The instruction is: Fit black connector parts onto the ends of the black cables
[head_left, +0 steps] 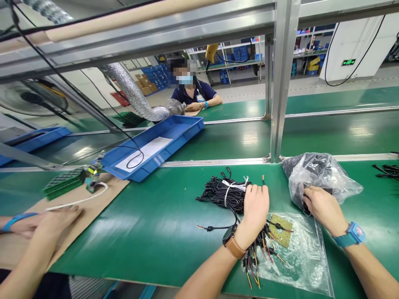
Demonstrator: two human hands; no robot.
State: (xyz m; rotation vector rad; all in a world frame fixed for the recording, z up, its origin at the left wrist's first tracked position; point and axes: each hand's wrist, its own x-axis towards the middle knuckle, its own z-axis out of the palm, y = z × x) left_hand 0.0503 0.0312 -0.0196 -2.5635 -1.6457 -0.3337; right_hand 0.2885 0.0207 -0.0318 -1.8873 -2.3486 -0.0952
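The left hand (254, 209) presses palm-down on the tied cable bundle (226, 193), pinning it to the green table (156, 216). The right hand (322, 207) reaches into the crumpled plastic bag (321, 172); whether its fingers grip anything cannot be told. A small circuit board (282, 232) lies between them on a flat clear bag (299, 261), kept close by.

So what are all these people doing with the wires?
A person sits at a green bench. Their left hand presses on a black wire bundle, tied with white strips. Their right hand reaches into a plastic bag holding dark parts. A clear bag with a small board lies between. A neighbour's hand rests on cardboard; another person sits opposite.
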